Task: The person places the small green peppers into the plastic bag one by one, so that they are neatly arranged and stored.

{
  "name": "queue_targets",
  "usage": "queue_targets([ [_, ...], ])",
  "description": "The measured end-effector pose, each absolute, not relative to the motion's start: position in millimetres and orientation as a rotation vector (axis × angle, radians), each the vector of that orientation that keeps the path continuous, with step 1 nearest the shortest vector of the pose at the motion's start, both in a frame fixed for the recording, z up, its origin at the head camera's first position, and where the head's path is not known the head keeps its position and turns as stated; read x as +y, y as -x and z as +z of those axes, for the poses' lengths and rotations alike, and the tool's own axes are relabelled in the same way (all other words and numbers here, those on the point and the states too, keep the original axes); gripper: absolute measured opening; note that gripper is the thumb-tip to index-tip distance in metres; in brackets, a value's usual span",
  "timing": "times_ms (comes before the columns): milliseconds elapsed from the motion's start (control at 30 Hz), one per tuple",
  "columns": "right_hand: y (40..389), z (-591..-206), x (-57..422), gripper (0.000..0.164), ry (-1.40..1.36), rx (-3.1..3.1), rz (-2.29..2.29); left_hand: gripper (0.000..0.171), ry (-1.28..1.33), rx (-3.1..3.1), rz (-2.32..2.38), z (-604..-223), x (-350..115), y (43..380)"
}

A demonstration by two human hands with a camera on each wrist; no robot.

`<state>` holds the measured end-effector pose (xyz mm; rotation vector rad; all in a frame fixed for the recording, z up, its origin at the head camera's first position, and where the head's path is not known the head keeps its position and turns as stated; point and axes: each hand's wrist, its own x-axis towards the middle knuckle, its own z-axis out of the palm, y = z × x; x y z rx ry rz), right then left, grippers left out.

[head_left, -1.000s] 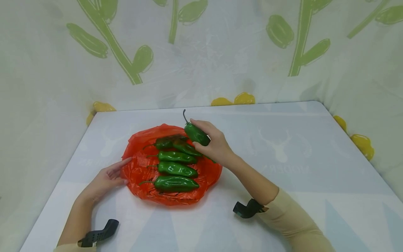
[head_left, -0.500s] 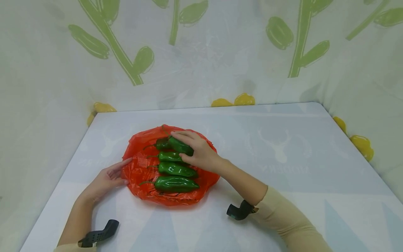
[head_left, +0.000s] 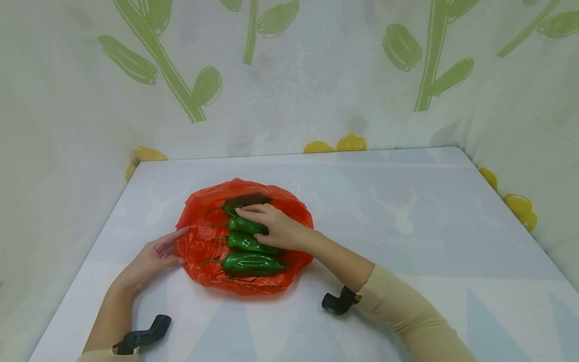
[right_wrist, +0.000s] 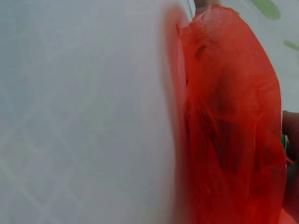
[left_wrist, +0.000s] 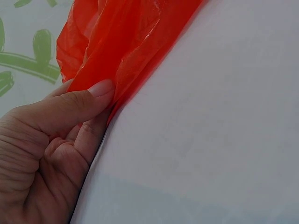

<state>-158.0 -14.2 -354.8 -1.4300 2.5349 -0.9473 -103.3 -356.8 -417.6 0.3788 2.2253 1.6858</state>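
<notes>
Several glossy green chili peppers lie side by side on a red plastic bag [head_left: 199, 251], spread open on the table. My left hand [head_left: 158, 256] pinches the bag's left edge between thumb and fingers. In the left wrist view, the left thumb [left_wrist: 93, 95] presses on the red film. Over the middle of the row, my right hand [head_left: 276, 226] grips a green chili pepper [head_left: 254, 226], mostly hidden under the fingers. Above it lies a dark pepper [head_left: 244, 201]; nearer me are another pepper [head_left: 246, 242] and the front pepper [head_left: 253, 264].
The pale table [head_left: 407, 311] extends to the right of the bag. Behind it stands a light wall [head_left: 325, 75] with printed green leaves. A black wrist camera [head_left: 336, 302] sits on the right forearm, another black camera [head_left: 145, 336] on the left.
My right hand has moved left and down from above the bag's back right, bringing the held pepper down onto the row. The left hand has stayed at the bag's edge.
</notes>
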Motion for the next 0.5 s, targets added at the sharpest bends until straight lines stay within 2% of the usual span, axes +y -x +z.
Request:
queue_targets([
  [267,162.0,-358.4,-17.3,0.062,1.286,2.462,-0.965,0.065,-0.354,2.236,1.674,-416.4,-355.5,103.3],
  [500,161.5,-358.1,-16.7,0.063,1.278,2.429,-0.980,0.066,-0.301,2.232,1.679,-414.4,-354.4,101.0],
])
